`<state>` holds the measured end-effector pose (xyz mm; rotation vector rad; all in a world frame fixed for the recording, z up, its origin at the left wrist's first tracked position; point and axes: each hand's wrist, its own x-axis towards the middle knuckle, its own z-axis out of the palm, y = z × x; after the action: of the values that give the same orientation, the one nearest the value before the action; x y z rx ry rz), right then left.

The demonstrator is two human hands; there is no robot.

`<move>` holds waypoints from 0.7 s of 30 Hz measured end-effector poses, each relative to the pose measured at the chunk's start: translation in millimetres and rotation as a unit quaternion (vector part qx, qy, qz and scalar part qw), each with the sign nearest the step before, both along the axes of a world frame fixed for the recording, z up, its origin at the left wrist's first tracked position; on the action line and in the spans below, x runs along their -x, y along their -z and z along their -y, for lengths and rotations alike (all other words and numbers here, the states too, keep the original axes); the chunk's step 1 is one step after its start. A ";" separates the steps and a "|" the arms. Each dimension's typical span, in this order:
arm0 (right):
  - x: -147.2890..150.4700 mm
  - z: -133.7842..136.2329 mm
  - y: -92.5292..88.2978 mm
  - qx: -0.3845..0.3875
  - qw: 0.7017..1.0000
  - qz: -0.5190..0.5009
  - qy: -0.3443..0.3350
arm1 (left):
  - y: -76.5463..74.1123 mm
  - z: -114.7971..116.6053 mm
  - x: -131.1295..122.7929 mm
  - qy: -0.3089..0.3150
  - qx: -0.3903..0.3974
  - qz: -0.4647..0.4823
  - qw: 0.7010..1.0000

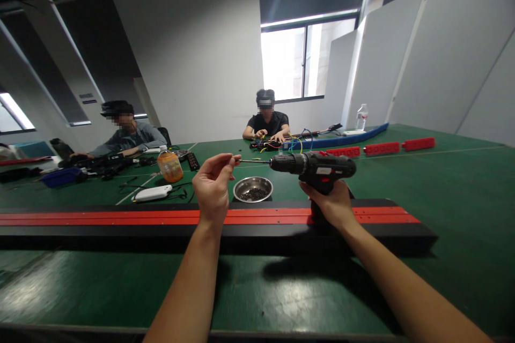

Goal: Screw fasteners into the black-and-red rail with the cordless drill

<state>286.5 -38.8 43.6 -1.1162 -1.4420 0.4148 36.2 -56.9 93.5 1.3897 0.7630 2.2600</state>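
My right hand (pixel 332 203) is wrapped round the grip of a black cordless drill (pixel 311 166), held level above the long bar with its chuck facing left. A long thin bit (pixel 255 161) sticks out of the chuck. My left hand (pixel 215 185) pinches thumb and fingers together right at the tip of the bit; whatever small thing is between them is too small to make out. Below the bit, a steel bowl (pixel 236 196) holds many small dark pieces that look like screws. Under both hands lies a long black bar with a red top strip (pixel 249 216).
The green table (pixel 257 289) also carries an orange bottle (pixel 170 165), a white device (pixel 153 193), a blue curved piece (pixel 341 140) and red segments (pixel 382 148). One person (pixel 266 120) handles wires at the far side; another person (pixel 129 134) sits at left.
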 end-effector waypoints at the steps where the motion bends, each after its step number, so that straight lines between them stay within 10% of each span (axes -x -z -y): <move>1: -0.1 0.1 -0.1 0.001 1.000 0.000 0.000 | -0.2 0.8 -0.5 -0.006 0.001 -0.002 1.000; 21: -2.1 -3.1 3.3 -0.002 1.000 0.008 0.006 | -0.8 8.8 -11.8 -0.100 -0.018 -0.044 0.994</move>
<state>288.6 -35.7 40.3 -1.1262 -1.4497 0.3952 48.1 -65.7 94.3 1.4990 0.9313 2.3851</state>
